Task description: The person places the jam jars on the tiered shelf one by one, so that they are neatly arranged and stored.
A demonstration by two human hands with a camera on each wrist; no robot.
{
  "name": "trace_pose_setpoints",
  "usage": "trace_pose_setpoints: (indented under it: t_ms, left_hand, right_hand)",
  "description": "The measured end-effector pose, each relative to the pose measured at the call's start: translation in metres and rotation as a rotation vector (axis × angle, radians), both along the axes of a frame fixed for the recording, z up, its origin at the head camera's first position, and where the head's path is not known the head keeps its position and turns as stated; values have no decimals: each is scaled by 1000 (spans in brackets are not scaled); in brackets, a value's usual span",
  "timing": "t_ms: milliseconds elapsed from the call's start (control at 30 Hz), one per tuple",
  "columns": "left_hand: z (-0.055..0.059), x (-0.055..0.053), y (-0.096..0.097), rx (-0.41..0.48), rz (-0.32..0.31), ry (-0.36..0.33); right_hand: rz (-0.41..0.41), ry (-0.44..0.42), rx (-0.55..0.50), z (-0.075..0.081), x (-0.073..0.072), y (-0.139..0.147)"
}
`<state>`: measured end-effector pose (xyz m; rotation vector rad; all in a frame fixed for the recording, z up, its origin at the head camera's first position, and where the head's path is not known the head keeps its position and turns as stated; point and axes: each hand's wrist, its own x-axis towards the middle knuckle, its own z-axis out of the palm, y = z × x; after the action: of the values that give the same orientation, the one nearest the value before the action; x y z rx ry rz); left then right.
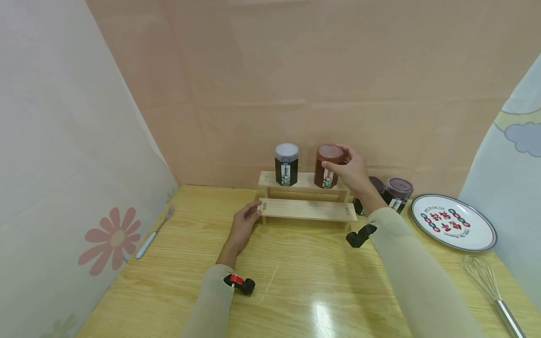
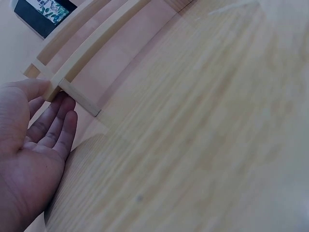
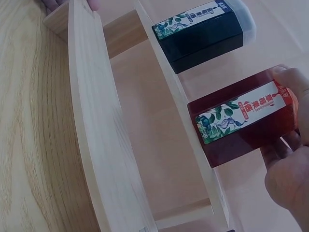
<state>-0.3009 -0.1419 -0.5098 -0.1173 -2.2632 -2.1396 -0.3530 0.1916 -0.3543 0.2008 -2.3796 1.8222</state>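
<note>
A two-tier wooden shelf (image 1: 307,210) stands against the back wall. My right hand (image 1: 354,170) grips a red jam jar (image 1: 320,168) near its lid, at the right part of the upper tier; in the right wrist view the base of this red jar (image 3: 246,118) is right at the tier's edge. Left of it, a dark jar with a whitish lid (image 1: 287,164) sits upright on the same tier. My left hand (image 1: 244,224) holds the left end of the lower tier, thumb on top and fingers beneath, as the left wrist view shows at the shelf's end (image 2: 57,86).
Behind my right forearm stand two dark jars, the nearer one with a purple lid (image 1: 399,188). Farther right lie a white plate with red lettering (image 1: 454,239) and a wire whisk (image 1: 486,281). A fork (image 1: 156,233) lies at the table's left edge beside the flowered cloth wall.
</note>
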Motion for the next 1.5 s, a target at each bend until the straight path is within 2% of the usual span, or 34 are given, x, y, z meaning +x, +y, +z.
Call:
trace_pose_setpoints:
  t_ms: [233,533,900,1033,1267,1500]
  left_hand:
    - [1,3,0,-6,1,5]
    - [-2,2,-2,-20,1,8]
    - [-1,2,-1,-15,-7,1]
    - [-1,2,0,-16,-9,-4]
    - [-2,1,1,-17,-12,-8]
    - [-2,0,-3,-31,-16,11]
  right_hand:
    - [0,-16,-40,-3,-3,-2]
    - [0,-14,-70,-5,0,-5]
    - [-6,-5,-57,-6,4,-3]
    - [9,-6,-24,-6,5,0]
    - [76,-21,9,-2,10,26]
    - [17,26,100,-3,24,74]
